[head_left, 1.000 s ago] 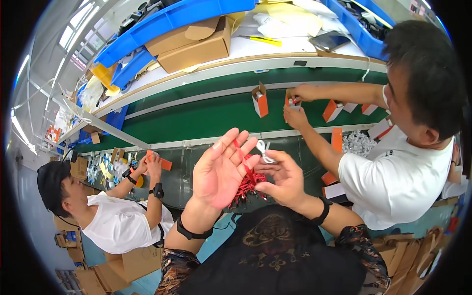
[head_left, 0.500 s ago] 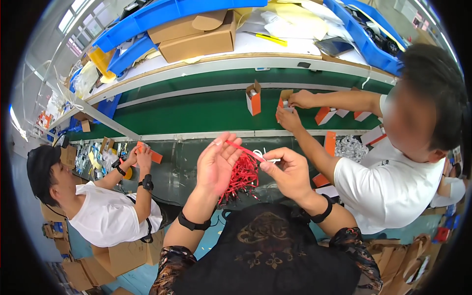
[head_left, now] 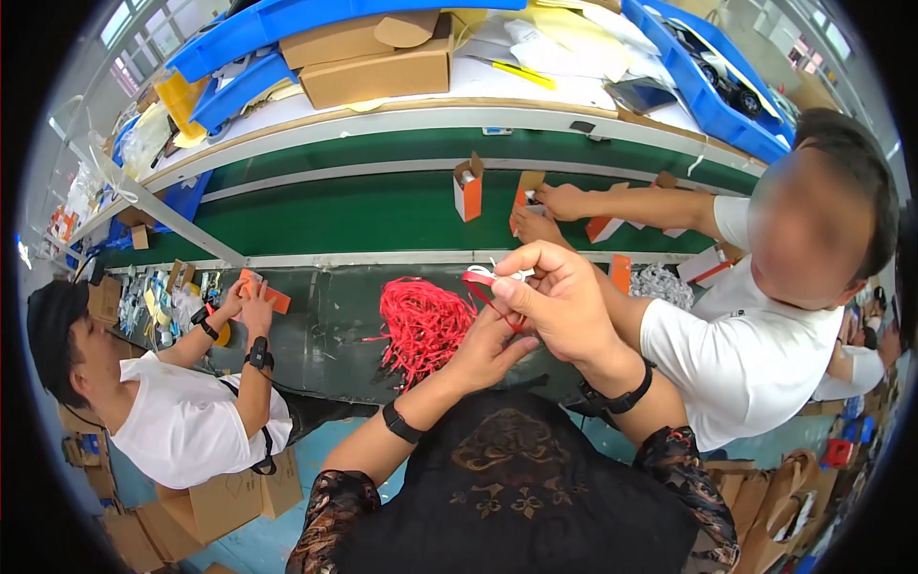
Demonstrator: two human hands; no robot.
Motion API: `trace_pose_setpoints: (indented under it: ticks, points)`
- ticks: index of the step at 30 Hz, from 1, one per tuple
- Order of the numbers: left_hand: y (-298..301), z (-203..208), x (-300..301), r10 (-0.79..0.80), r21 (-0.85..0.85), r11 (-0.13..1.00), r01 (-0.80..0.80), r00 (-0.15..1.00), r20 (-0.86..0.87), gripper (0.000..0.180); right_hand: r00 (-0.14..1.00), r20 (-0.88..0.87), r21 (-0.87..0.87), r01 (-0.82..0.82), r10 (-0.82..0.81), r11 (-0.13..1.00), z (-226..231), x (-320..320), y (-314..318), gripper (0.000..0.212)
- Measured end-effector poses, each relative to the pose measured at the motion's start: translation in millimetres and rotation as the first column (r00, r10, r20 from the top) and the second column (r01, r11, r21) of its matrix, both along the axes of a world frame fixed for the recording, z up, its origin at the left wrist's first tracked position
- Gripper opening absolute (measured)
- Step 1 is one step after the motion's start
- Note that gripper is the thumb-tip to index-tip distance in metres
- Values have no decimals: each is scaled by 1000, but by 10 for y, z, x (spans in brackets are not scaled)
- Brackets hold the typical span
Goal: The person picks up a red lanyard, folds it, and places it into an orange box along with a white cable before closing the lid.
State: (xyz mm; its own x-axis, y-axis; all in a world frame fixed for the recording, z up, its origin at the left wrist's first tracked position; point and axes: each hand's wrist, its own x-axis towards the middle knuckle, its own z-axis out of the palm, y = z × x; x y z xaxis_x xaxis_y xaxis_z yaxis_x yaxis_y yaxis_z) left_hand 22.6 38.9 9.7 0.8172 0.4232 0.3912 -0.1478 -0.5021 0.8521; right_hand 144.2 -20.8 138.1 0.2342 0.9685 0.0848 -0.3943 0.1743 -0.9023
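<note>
In front of my chest my right hand pinches a narrow red strap between thumb and fingers. The strap bends into a loop and runs down to my left hand, whose fingers are curled at its lower part; the fingertips are partly hidden behind my right hand. White cord shows beside my right fingertips; whether it is held or lies behind them I cannot tell. To the left of my hands a tangled heap of red straps with dark ends lies on the dark worktop.
A co-worker at right reaches into an orange-and-white box on the green conveyor; another such box stands beside it. A left co-worker holds an orange box. Clear-wrapped parts lie right. Above runs a shelf edge.
My left hand, open behind the strap before, has moved down and right and curled in by my right hand. The strap, stretched straight before, is now looped. The view has shifted slightly right.
</note>
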Motion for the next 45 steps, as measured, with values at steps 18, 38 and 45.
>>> trace_pose_setpoints:
  ticks: [18,38,45]
  points:
    - [358,291,-436,474,107,879,-464,874,-105,17,867,497,-369,242,-29,897,-799,666,-736,8]
    - [382,792,-144,-38,408,888,214,917,-398,17,449,862,225,74,-234,971,-820,292,-427,31]
    - [473,474,-179,-45,102,991,90,926,-375,16,647,753,-194,44,120,980,-780,277,-471,19]
